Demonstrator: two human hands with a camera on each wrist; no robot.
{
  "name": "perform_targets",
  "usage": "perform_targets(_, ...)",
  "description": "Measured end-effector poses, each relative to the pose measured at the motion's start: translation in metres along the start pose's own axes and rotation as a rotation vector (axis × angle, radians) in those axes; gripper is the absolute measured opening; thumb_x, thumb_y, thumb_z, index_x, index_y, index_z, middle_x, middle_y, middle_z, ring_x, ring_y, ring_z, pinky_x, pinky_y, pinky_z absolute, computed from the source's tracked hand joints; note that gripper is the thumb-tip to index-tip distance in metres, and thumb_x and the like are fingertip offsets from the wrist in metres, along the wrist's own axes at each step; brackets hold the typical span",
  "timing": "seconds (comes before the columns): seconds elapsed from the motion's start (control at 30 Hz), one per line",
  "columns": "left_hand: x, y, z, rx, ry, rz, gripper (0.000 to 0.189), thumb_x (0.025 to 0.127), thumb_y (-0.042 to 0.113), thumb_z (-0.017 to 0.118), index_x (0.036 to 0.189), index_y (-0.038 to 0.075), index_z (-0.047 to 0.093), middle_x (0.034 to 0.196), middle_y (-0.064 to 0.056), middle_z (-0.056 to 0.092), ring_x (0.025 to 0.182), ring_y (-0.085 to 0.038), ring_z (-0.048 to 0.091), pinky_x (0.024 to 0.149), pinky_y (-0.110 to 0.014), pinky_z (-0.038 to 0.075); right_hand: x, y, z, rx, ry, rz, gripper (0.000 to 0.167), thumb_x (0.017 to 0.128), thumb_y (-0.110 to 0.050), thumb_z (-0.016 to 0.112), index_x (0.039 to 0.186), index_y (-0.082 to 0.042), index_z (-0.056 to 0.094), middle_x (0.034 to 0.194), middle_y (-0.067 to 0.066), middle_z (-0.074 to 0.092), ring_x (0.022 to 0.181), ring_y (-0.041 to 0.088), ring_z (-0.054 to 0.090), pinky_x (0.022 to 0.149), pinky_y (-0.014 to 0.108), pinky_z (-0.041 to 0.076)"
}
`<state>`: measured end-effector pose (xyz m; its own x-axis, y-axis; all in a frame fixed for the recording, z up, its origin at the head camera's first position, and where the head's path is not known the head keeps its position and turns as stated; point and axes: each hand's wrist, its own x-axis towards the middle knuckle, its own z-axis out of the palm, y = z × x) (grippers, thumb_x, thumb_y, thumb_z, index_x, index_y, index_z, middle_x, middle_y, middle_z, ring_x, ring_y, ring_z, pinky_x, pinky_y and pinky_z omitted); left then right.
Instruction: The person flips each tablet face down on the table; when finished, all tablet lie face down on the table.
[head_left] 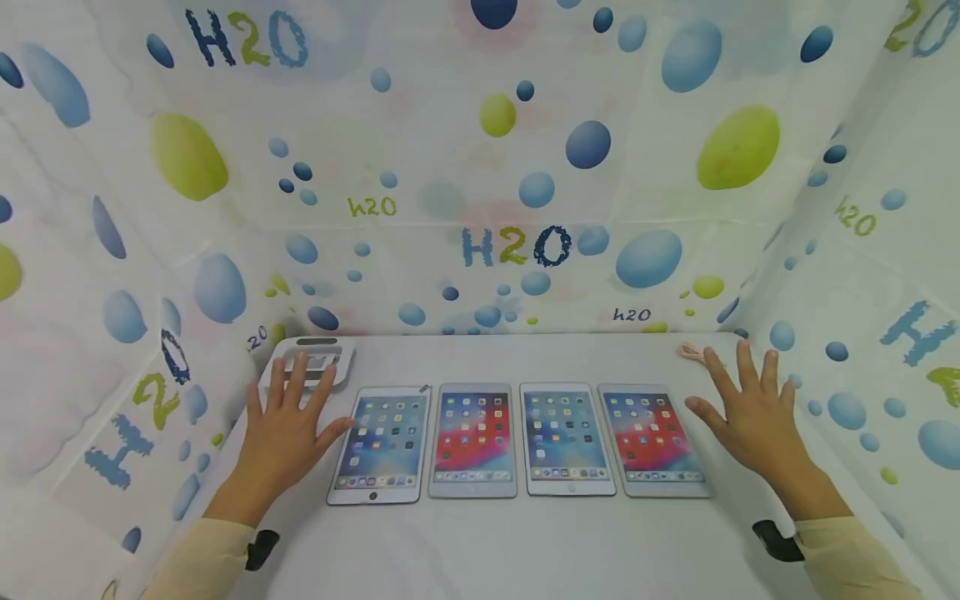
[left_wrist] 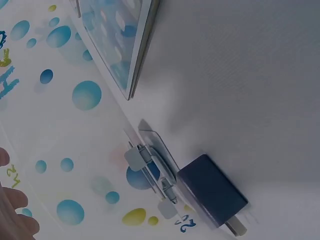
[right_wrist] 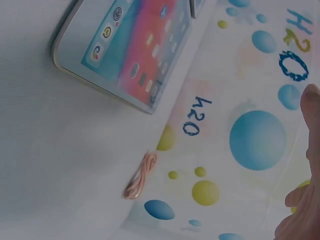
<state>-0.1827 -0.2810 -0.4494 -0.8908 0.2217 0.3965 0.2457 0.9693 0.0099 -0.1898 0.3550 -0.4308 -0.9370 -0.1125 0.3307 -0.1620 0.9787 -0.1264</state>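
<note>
My left hand (head_left: 281, 433) is held with fingers spread, its thumb overlapping the edge of the leftmost tablet (head_left: 386, 437) in the head view. On the other side, my right hand (head_left: 765, 429) is also spread, to the right of the rightmost tablet (head_left: 652, 437). Both palms face down and neither hand holds anything. Several tablets lie in a row between the hands, screens up and lit with app icons; two show red and blue wallpaper, such as the second tablet (head_left: 472, 442). The third tablet (head_left: 566, 437) has a blue screen.
Behind my left fingers sits a white tray (head_left: 347, 360); the left wrist view shows a dark block with a metal end (left_wrist: 212, 190) there. A pink looped cord (head_left: 690, 352) lies near my right fingertips. Patterned cloth walls (head_left: 420, 150) enclose the white table (head_left: 480, 550) at back and sides.
</note>
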Motion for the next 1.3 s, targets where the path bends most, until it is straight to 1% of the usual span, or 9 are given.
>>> perform_targets(0.2, -0.002, -0.002, 0.004, -0.012, -0.022, -0.017, 0.087, 0.092, 0.056, 0.064, 0.161, 0.017, 0.028, 0.168, -0.025, 0.007, 0.155, -0.046, -0.008, 0.116, -0.074, -0.004, -0.002, 0.003, 0.003, -0.017, 0.010, -0.004, 0.089, 0.097, -0.058, 0.056, 0.165, -0.024, 0.010, 0.164, 0.034, 0.007, 0.146, 0.064, -0.005, 0.102, 0.087, 0.001)
perform_targets(0.37, -0.003, -0.005, 0.006, -0.025, -0.032, -0.039, 0.084, 0.092, 0.051, 0.067, 0.159, 0.014, 0.031, 0.165, -0.029, 0.014, 0.153, -0.051, -0.001, 0.115, -0.076, 0.002, -0.004, 0.003, 0.004, -0.031, -0.019, 0.028, 0.088, 0.094, -0.043, 0.068, 0.163, -0.019, 0.019, 0.160, 0.038, 0.015, 0.145, 0.065, 0.000, 0.101, 0.087, 0.006)
perform_targets(0.6, -0.011, 0.001, 0.005, -0.069, -0.088, -0.073, 0.061, 0.095, 0.033, 0.070, 0.146, 0.005, 0.052, 0.151, -0.032, 0.042, 0.142, -0.053, 0.034, 0.109, -0.072, 0.032, -0.007, 0.010, 0.006, -0.031, -0.030, 0.044, 0.086, 0.092, -0.033, 0.071, 0.161, -0.014, 0.024, 0.156, 0.040, 0.023, 0.141, 0.068, 0.012, 0.099, 0.087, 0.012)
perform_targets(0.7, -0.017, 0.010, 0.003, -0.097, -0.106, -0.075, 0.052, 0.095, 0.029, 0.071, 0.138, 0.003, 0.060, 0.138, -0.029, 0.056, 0.129, -0.050, 0.050, 0.100, -0.068, 0.044, -0.007, 0.011, 0.007, -0.023, -0.042, 0.045, 0.083, 0.093, -0.034, 0.071, 0.160, -0.012, 0.027, 0.154, 0.040, 0.027, 0.140, 0.067, 0.020, 0.098, 0.086, 0.020)
perform_targets(0.8, -0.021, 0.025, -0.001, -0.170, -0.121, -0.093, 0.042, 0.096, 0.028, 0.070, 0.130, 0.003, 0.067, 0.123, -0.023, 0.067, 0.116, -0.044, 0.061, 0.092, -0.062, 0.052, -0.008, 0.010, 0.007, 0.041, -0.116, 0.072, 0.078, 0.096, -0.038, 0.067, 0.157, -0.005, 0.032, 0.150, 0.040, 0.034, 0.135, 0.064, 0.031, 0.096, 0.082, 0.031)
perform_targets(0.93, -0.021, 0.061, 0.002, -0.389, -0.136, -0.129, 0.029, 0.097, 0.024, 0.070, 0.119, 0.006, 0.073, 0.096, -0.005, 0.071, 0.085, -0.022, 0.065, 0.073, -0.038, 0.057, -0.010, 0.008, 0.013, 0.173, -0.236, 0.133, 0.072, 0.100, -0.043, 0.060, 0.152, 0.002, 0.038, 0.143, 0.039, 0.044, 0.126, 0.059, 0.045, 0.092, 0.073, 0.045)
perform_targets(1.03, -0.015, 0.105, 0.007, -0.646, -0.218, -0.181, 0.021, 0.097, 0.023, 0.068, 0.113, 0.009, 0.075, 0.084, 0.003, 0.067, 0.073, -0.012, 0.055, 0.062, -0.026, 0.049, -0.015, 0.010, 0.021, 0.245, -0.273, 0.154, 0.064, 0.100, -0.038, 0.062, 0.145, 0.004, 0.047, 0.124, 0.034, 0.060, 0.103, 0.048, 0.061, 0.079, 0.057, 0.059)
perform_targets(1.17, -0.001, 0.176, 0.010, -0.965, -0.368, -0.190, 0.020, 0.099, 0.027, 0.066, 0.108, 0.010, 0.073, 0.087, 0.002, 0.067, 0.079, -0.014, 0.058, 0.065, -0.024, 0.052, -0.022, 0.010, 0.030, 0.294, -0.300, 0.167, 0.046, 0.098, -0.029, 0.065, 0.130, 0.004, 0.059, 0.094, 0.015, 0.067, 0.077, 0.023, 0.059, 0.060, 0.033, 0.055)
perform_targets(1.3, 0.017, 0.244, 0.019, -1.237, -0.505, -0.176, 0.023, 0.098, 0.029, 0.066, 0.109, 0.010, 0.070, 0.098, -0.004, 0.069, 0.087, -0.015, 0.063, 0.075, -0.029, 0.056, -0.027, 0.007, 0.039, 0.296, -0.329, 0.171, 0.039, 0.098, -0.028, 0.066, 0.122, 0.003, 0.064, 0.091, 0.009, 0.067, 0.075, 0.020, 0.056, 0.060, 0.030, 0.052)
